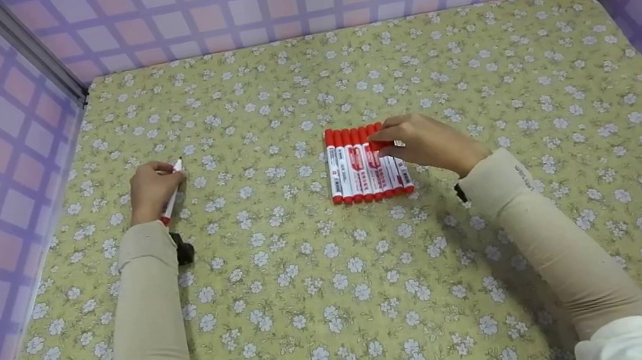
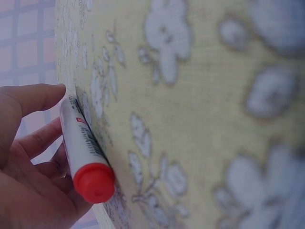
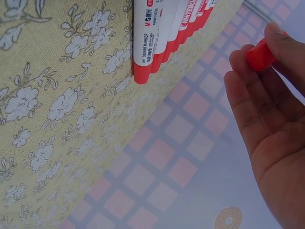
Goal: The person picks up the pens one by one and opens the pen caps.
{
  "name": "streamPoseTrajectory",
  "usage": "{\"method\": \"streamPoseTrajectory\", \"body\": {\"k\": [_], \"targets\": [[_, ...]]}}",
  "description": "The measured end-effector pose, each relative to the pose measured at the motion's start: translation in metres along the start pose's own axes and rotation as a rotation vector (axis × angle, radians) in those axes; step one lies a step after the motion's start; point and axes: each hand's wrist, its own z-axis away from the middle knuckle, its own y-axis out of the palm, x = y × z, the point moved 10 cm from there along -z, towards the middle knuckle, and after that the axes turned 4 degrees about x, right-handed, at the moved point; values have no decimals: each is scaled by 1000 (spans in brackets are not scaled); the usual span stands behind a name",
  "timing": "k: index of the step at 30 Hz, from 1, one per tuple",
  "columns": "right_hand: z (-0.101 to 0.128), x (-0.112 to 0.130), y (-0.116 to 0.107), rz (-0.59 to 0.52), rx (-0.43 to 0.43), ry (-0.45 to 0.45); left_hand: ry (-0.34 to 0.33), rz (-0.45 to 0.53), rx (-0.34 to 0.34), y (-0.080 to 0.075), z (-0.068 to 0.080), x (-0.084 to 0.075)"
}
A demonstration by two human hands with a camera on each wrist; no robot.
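Uncapped marker (image 2: 83, 136): gripped in left hand (image 1: 152, 190), left side of floral-covered desk (image 1: 287, 288) | red cap (image 3: 260, 56): pinched between right hand's (image 1: 427, 140) thumb and fingers, near capped markers (image 1: 353, 168) | capped markers: side by side, mid-desk | checkered panels (image 1: 280, 3): behind

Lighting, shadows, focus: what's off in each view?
Head: fairly even light, soft shadow alongside the right sleeve, small print on the markers unreadable. Left wrist: dim, hazy, cloth blurred towards the right, held marker sharper. Right wrist: view tilted, print on the nearest marker legible.
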Motion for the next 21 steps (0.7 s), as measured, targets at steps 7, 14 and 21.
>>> {"method": "streamPoseTrajectory", "body": {"k": [7, 14, 21], "targets": [[0, -3, 1, -6, 14, 18, -5, -5, -2, 0, 0, -3], [2, -4, -2, 7, -1, 18, 52, -27, -66, -2, 1, -15], [5, -6, -11, 5, -40, 5, 161, -34, -85, 6, 4, -36]]}}
